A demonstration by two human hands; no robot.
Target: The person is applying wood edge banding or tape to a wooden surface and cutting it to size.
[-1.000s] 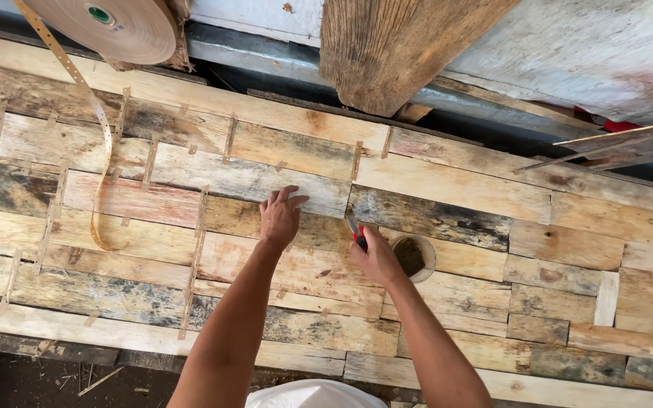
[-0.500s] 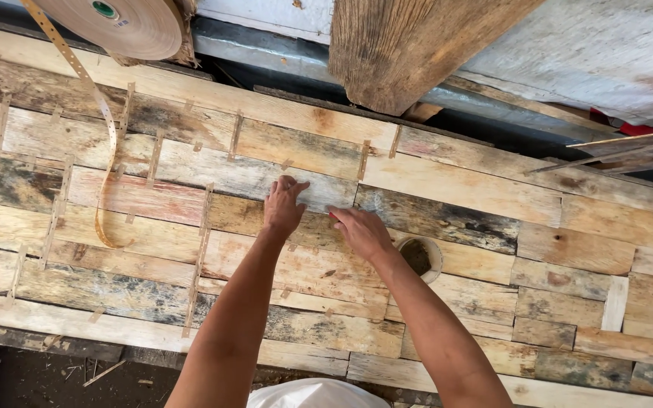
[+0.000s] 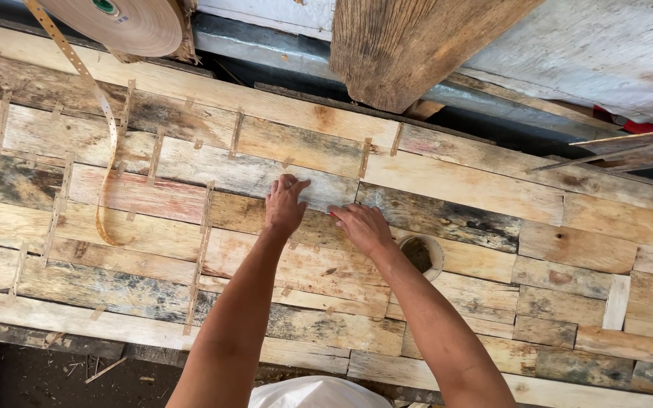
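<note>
Now | left hand [image 3: 285,205], right hand [image 3: 363,227] flat on veneer sheet [image 3: 447,181] | cup [image 3: 422,255] half hidden

Both forearms are bare from the bottom edge of the frame up to the wrists, with no sleeves, cuffs or gloves showing anywhere along them. The left hand [image 3: 284,205] and the right hand [image 3: 364,227] are likewise uncovered, and no ring, watch or band can be made out on the fingers or wrists. The forearms look lean, with fine hair along them. At the bottom centre a rounded patch of white fabric [image 3: 313,394] shows, part of the person's clothing; which garment it is cannot be told.
</note>
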